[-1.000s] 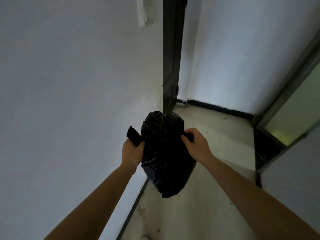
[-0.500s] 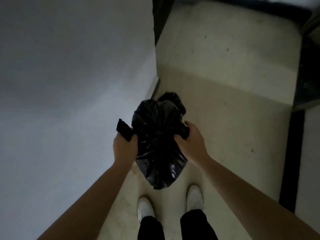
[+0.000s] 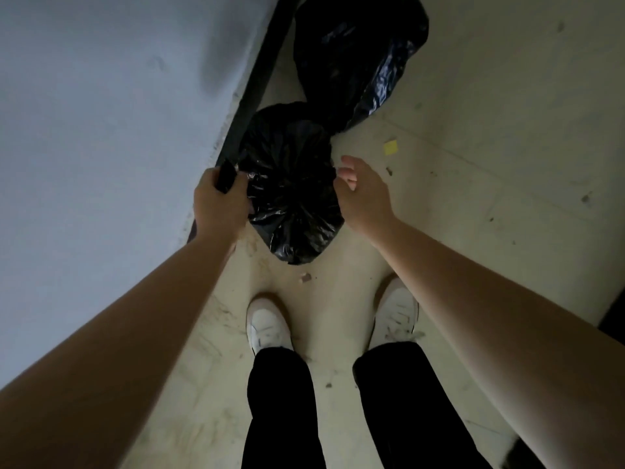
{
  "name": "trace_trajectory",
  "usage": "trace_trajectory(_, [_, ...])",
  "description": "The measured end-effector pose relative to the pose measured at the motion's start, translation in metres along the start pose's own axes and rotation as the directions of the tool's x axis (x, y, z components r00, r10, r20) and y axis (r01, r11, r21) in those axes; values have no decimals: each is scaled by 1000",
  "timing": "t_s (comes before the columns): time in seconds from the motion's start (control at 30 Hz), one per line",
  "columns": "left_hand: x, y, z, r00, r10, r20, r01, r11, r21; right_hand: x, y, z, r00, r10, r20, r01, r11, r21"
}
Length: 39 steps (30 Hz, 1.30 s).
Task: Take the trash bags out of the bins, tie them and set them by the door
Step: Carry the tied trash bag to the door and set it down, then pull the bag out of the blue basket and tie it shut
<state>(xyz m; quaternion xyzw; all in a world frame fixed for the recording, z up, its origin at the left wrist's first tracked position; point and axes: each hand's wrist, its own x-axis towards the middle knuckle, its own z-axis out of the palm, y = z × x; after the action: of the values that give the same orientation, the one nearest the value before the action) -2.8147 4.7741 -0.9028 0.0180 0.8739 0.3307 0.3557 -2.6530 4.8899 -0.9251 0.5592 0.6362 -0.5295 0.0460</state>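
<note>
Evidently set-down was in hand: left hand (image 3: 220, 201) gripped a flap of the trash bag (image 3: 291, 191), low beside the baseboard (image 3: 257, 79) near a second bag (image 3: 351, 52); right hand (image 3: 363, 194) hovered alongside, fingers loosely apart; next move likely needed only a left release.
</note>
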Motion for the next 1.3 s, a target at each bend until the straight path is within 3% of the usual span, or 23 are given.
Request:
trace_trajectory(0.2, [-40,50,-41,958,281,64,-288,915,282,-28,-52,-45,996,-70,-48,68,997,-43])
trace_trajectory(0.27, [-59,97,-59,894,439,93,-442,826,350,-42,-92,-82,978,-168,-127,151,980,-133])
trace_trajectory(0.37, [-94,190,-89,720,686,102,-659,631,409,-69,-162,-153,898,-350,-266,260,910,-322])
trace_trajectory(0.47, [-148,307,-127,539,838,78,-770,454,448,-119,-248,-247,767,-529,-364,302,797,-523])
trace_trajectory(0.6, [-266,492,-195,218,976,11,-867,188,462,-232,-382,-408,510,-716,-477,319,673,-668])
trace_trajectory(0.7, [-373,619,-248,-20,1000,-20,-861,-7,509,-337,-467,-529,294,-805,-514,274,587,-762])
trace_trajectory(0.83, [-525,742,-314,-303,950,-79,-790,-204,578,-499,-531,-658,19,-864,-504,93,503,-859])
trace_trajectory(0.93, [-625,788,-345,-462,878,-127,-755,-315,575,-620,-534,-713,-110,-851,-514,-56,522,-851])
trace_trajectory(1.0, [-678,795,-350,-527,839,-136,-745,-379,549,-691,-517,-726,-159,-824,-544,-157,566,-810])
trace_trajectory(1.2, [-793,726,-303,-620,784,-18,-757,-593,274,-839,-393,-670,-157,-613,-774,-397,757,-519])
trace_trajectory(1.3, [-833,654,-262,-658,751,58,-749,-660,57,-897,-312,-614,-123,-478,-870,-511,782,-357])
